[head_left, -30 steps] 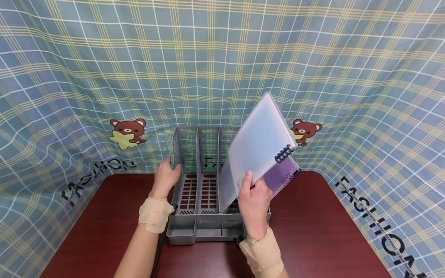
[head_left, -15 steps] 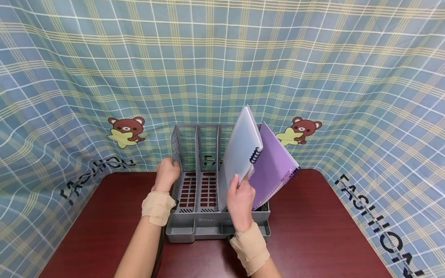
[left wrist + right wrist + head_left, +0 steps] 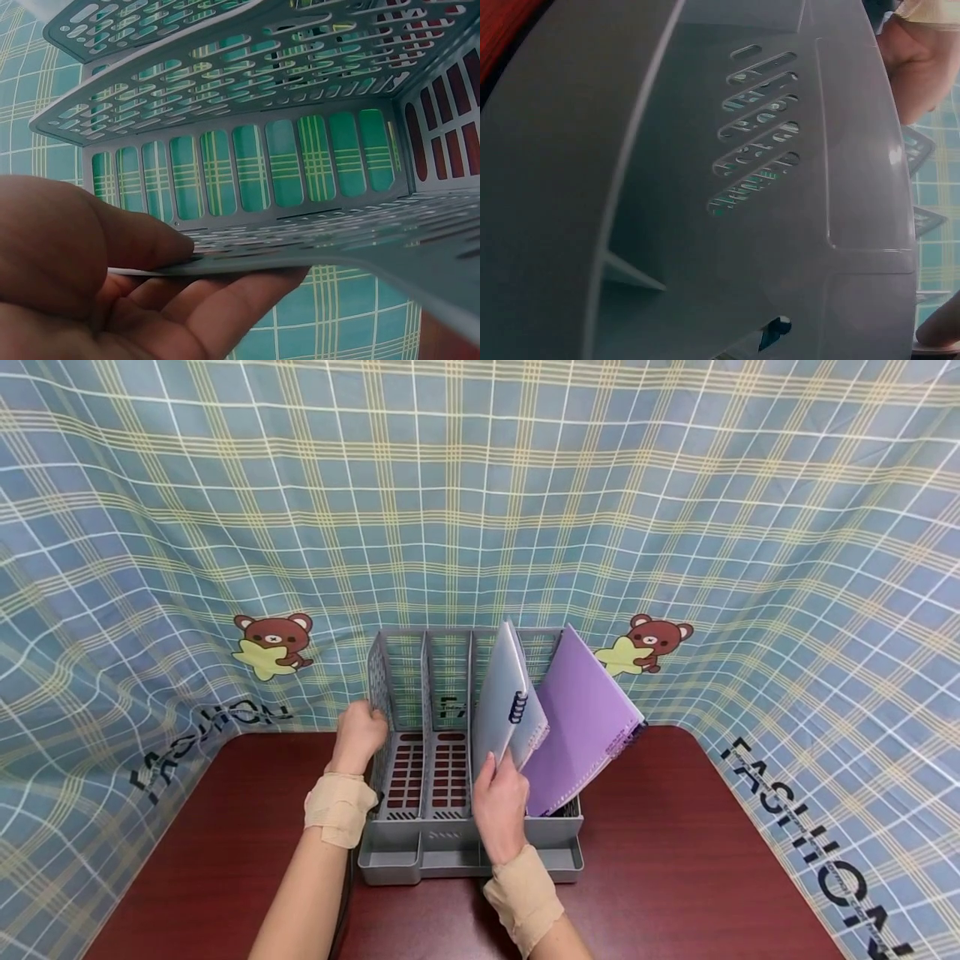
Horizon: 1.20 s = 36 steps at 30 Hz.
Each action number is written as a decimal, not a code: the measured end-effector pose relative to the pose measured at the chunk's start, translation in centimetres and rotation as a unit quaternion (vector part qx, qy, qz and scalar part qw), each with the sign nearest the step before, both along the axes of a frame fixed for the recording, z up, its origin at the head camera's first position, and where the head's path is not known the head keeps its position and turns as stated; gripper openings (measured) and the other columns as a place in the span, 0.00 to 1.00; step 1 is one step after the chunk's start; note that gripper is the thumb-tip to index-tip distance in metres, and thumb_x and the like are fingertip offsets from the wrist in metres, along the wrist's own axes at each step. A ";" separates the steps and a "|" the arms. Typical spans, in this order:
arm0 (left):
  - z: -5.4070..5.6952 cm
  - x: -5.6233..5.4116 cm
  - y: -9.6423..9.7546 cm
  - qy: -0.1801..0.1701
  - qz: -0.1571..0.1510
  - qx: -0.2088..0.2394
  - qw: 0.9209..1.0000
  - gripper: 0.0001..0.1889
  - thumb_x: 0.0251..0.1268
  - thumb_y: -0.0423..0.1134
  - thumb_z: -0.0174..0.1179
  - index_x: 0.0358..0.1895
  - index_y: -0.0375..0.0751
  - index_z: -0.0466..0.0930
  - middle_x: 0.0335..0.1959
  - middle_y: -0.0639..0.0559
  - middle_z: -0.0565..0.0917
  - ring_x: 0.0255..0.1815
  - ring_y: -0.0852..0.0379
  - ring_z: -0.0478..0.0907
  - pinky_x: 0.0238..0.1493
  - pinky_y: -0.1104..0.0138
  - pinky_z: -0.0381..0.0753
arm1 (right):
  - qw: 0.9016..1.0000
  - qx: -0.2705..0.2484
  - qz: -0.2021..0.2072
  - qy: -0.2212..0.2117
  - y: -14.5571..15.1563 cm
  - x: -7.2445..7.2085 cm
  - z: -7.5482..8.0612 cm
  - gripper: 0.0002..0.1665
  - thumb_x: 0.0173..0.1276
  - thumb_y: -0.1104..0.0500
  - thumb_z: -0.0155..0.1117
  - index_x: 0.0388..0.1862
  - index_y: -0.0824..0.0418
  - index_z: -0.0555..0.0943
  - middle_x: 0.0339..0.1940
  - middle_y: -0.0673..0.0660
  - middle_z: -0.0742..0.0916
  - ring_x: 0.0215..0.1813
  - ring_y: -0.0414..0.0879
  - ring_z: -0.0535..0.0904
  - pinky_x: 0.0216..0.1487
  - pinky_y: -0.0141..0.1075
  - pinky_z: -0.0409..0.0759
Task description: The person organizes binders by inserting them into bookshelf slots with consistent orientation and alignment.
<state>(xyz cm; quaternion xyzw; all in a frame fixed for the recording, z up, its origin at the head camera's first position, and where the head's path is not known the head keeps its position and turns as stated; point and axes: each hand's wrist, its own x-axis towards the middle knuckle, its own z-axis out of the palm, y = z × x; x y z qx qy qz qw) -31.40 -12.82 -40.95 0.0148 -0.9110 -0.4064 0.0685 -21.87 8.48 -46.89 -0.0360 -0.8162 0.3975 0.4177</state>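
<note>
A grey slotted file organizer (image 3: 397, 835) stands on the table, divided into several upright slots. My left hand (image 3: 360, 737) grips its left side panel; in the left wrist view the thumb (image 3: 146, 238) lies on one face of the panel (image 3: 352, 244) and the fingers on the other. With my right hand (image 3: 501, 806) I hold the lower front edge of a pale spiral-bound notebook (image 3: 498, 702), which stands nearly upright right of an inner divider. A purple spiral notebook (image 3: 581, 718) leans right in the rightmost part. The organizer's front fills most of the right wrist view.
Small open trays (image 3: 390, 858) run along the organizer's front. The dark red table (image 3: 675, 860) extends to both sides. A plaid curtain (image 3: 450, 485) with printed bears hangs right behind and around it.
My right hand has moved left and lowered the pale notebook into the organizer, turning it more upright. More of the purple notebook shows. My left hand has closed round the side panel.
</note>
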 end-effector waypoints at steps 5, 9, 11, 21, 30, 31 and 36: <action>-0.2 0.0 0.0 0.005 0.001 -0.004 1.000 0.20 0.81 0.34 0.40 0.22 0.42 0.64 0.14 0.51 0.60 0.12 0.56 0.55 0.16 0.64 0.61 | 1.000 0.012 0.004 -0.013 0.0 0.0 -0.3 0.09 0.75 0.65 0.60 0.31 0.63 0.76 0.14 0.61 0.80 0.19 0.65 0.80 0.22 0.57 0.75; -0.3 0.1 0.1 0.005 -0.002 -0.001 1.000 0.21 0.81 0.35 0.40 0.22 0.42 0.64 0.13 0.51 0.61 0.12 0.56 0.55 0.16 0.64 0.61 | 0.999 0.022 0.019 -0.033 0.0 0.0 -0.3 0.08 0.73 0.66 0.61 0.31 0.62 0.76 0.15 0.63 0.81 0.20 0.66 0.81 0.22 0.58 0.75; -0.3 0.2 0.0 0.002 -0.004 0.000 1.000 0.20 0.81 0.35 0.39 0.22 0.42 0.64 0.13 0.51 0.61 0.12 0.56 0.55 0.15 0.64 0.61 | 0.998 0.029 0.025 -0.045 0.1 0.0 -0.2 0.08 0.72 0.66 0.61 0.31 0.62 0.75 0.16 0.64 0.81 0.21 0.67 0.81 0.23 0.59 0.75; -0.3 0.0 -0.1 -0.010 -0.004 -0.010 1.000 0.20 0.81 0.35 0.39 0.23 0.42 0.64 0.15 0.50 0.61 0.12 0.56 0.57 0.16 0.64 0.62 | 0.992 0.068 0.060 -0.084 0.5 -0.3 -0.2 0.08 0.68 0.68 0.62 0.28 0.63 0.76 0.20 0.67 0.84 0.23 0.68 0.83 0.23 0.60 0.76; -0.2 0.1 0.0 -0.013 -0.016 -0.009 1.000 0.18 0.81 0.35 0.40 0.25 0.41 0.66 0.16 0.49 0.63 0.13 0.55 0.57 0.17 0.63 0.63 | 0.981 0.093 0.051 -0.161 1.2 -0.3 0.5 0.21 0.69 0.63 0.62 0.14 0.60 0.74 0.21 0.71 0.85 0.28 0.71 0.85 0.27 0.61 0.78; -0.1 0.1 -0.1 -0.013 -0.017 -0.009 1.000 0.18 0.81 0.35 0.40 0.25 0.41 0.66 0.16 0.49 0.63 0.13 0.55 0.57 0.17 0.63 0.63 | 0.981 0.091 0.049 -0.167 1.2 -0.2 0.7 0.23 0.70 0.63 0.61 0.12 0.60 0.74 0.21 0.71 0.85 0.28 0.71 0.85 0.28 0.61 0.79; 0.0 0.0 -0.1 -0.011 -0.019 -0.013 1.000 0.18 0.81 0.34 0.39 0.25 0.42 0.64 0.17 0.49 0.62 0.14 0.55 0.57 0.18 0.63 0.64 | 0.981 0.079 0.037 -0.175 1.2 -0.1 0.8 0.23 0.70 0.62 0.62 0.12 0.61 0.75 0.24 0.72 0.86 0.30 0.72 0.85 0.30 0.63 0.79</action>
